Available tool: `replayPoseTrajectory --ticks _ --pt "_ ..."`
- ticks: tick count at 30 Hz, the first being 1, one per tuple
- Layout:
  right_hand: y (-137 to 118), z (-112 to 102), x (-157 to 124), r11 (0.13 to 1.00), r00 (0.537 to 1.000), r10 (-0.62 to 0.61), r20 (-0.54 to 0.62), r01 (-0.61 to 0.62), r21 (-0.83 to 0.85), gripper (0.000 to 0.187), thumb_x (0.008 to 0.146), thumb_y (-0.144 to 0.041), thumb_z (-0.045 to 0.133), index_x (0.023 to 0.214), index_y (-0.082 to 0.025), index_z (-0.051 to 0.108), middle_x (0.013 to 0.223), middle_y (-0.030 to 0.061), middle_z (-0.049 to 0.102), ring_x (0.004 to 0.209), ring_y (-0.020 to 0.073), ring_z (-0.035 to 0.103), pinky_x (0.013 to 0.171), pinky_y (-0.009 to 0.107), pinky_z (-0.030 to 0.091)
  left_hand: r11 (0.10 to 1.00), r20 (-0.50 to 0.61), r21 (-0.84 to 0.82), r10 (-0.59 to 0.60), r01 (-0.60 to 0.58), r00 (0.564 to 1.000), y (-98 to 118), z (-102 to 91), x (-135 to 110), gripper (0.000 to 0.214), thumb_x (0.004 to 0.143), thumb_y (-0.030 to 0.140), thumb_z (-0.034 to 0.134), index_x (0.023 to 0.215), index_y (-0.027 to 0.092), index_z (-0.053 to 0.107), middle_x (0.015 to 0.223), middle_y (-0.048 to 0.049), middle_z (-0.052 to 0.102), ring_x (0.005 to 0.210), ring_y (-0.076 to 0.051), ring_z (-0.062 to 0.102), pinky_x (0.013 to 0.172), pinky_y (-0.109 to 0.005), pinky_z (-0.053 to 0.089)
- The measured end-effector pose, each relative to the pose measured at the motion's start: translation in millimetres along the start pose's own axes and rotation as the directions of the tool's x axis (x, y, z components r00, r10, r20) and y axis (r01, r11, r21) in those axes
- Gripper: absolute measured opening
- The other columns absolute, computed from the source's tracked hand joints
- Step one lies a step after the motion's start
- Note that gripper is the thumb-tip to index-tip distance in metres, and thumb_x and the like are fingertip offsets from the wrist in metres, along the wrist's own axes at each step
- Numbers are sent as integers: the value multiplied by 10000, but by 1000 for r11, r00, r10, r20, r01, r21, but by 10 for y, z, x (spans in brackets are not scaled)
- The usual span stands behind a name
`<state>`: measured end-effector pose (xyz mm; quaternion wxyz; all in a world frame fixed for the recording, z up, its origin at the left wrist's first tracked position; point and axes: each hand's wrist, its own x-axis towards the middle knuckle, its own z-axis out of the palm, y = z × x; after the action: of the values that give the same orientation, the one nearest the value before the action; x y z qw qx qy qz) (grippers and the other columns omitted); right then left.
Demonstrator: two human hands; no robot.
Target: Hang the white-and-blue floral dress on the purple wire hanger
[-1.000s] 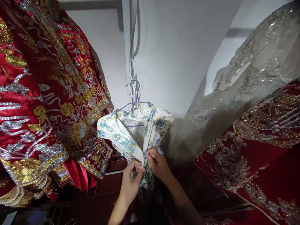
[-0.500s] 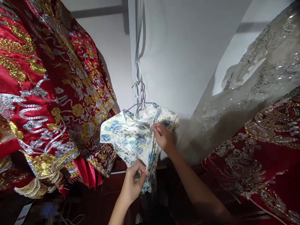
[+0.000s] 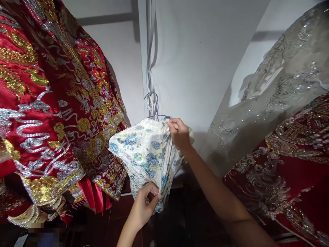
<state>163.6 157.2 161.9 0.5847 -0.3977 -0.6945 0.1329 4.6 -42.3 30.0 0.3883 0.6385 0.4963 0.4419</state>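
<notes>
A small white dress with blue and yellow flowers (image 3: 144, 154) hangs on a thin purple wire hanger (image 3: 156, 109) hooked onto white cords against the wall. My left hand (image 3: 144, 206) pinches the dress's lower hem, fingers closed on the cloth. My right hand (image 3: 179, 134) is raised to the top right of the dress, near the collar, with fingers closed on the fabric edge there.
A heavy red robe with gold and silver embroidery (image 3: 51, 113) hangs close on the left. On the right hang a sheer beaded garment (image 3: 277, 89) and another red embroidered one (image 3: 288, 164). A white wall (image 3: 200, 58) is behind; dark red cabinet below.
My right hand has climbed from the dress's lower middle to its top edge. The dress front has closed over and smoothed. My left hand stays low on the hem.
</notes>
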Motion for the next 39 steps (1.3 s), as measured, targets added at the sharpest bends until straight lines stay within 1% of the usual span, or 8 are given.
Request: replayPoseTrajectory --ticks 6,11,14,17,23,29,34,39 --pt "-126 -166 -105 998 997 -56 -46 55 -12 215 965 -394 476 901 -217 579 470 -85 323 442 119 325 499 254 294 982 -67 32 186 -185 980 238 -226 504 234 952 326 569 1120 222 695 977 -92 679 898 -216 638 776 -311 490" --pt "-165 -206 -118 987 988 -140 -60 135 -90 244 976 -429 485 920 -223 602 503 -54 479 455 119 393 502 249 328 901 -258 98 433 -423 863 789 -434 1171 432 971 318 556 1395 240 528 979 -62 663 874 -177 628 813 -322 498" --pt "-177 -174 -139 980 980 -198 -29 197 -18 202 979 -407 501 943 -233 599 544 -50 490 458 111 402 496 246 328 868 -292 180 496 -462 818 1004 -496 1507 378 978 340 549 1338 228 579 963 -54 671 790 -152 609 741 -300 490" --pt "-187 -128 -184 974 977 -214 15 212 76 177 984 -375 502 945 -234 600 567 -42 502 466 112 416 503 251 345 850 -293 248 523 -465 800 1053 -521 1685 241 965 361 570 1088 189 684 906 -52 681 749 -151 601 699 -284 474" --pt "-100 -90 -129 946 927 -321 195 324 19 200 971 -369 526 917 -246 674 613 -6 641 507 125 533 577 261 448 848 -286 341 504 -405 815 1000 -541 1695 187 1001 327 500 965 181 612 782 -14 593 700 -134 550 687 -255 425" --pt "187 -36 60 922 856 -362 369 387 4 202 933 -399 590 957 -262 736 804 38 761 692 178 681 701 294 508 888 -350 199 459 -413 817 1115 -501 1705 219 1007 366 484 946 175 572 679 30 495 591 -101 459 585 -219 369" --pt "533 129 -231 892 787 -412 459 450 29 226 974 -338 536 973 -231 736 724 16 747 545 127 623 570 239 443 857 -448 184 509 -481 735 1284 -652 1702 198 984 355 532 953 172 602 705 24 507 587 -95 462 554 -208 363" --pt "618 101 -586 898 704 -400 587 428 99 228 998 -344 512 984 -213 699 730 17 733 602 134 646 583 232 419 880 -671 154 426 -448 606 1208 -1100 1522 160 931 324 613 907 169 649 796 1 579 673 -100 517 615 -196 416"
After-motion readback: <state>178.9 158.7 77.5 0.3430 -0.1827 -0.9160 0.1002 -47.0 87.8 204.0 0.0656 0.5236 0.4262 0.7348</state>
